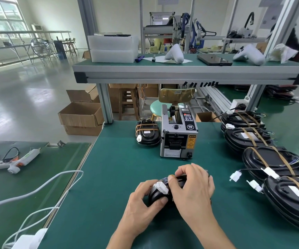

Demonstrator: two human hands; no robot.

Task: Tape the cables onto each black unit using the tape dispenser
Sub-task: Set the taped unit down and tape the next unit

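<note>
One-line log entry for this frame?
stage: cable taping | left hand: grips black unit | right hand: presses on top | tape dispenser: behind, untouched

Matt green mat covers the desk. The tape dispenser shows brushed grey metal sides and a glossy black panel. Black units gleam, smooth glossy plastic, crossed by tan tape strips. White plastic connector, satin sheen. Cardboard boxes, dull brown.
</note>
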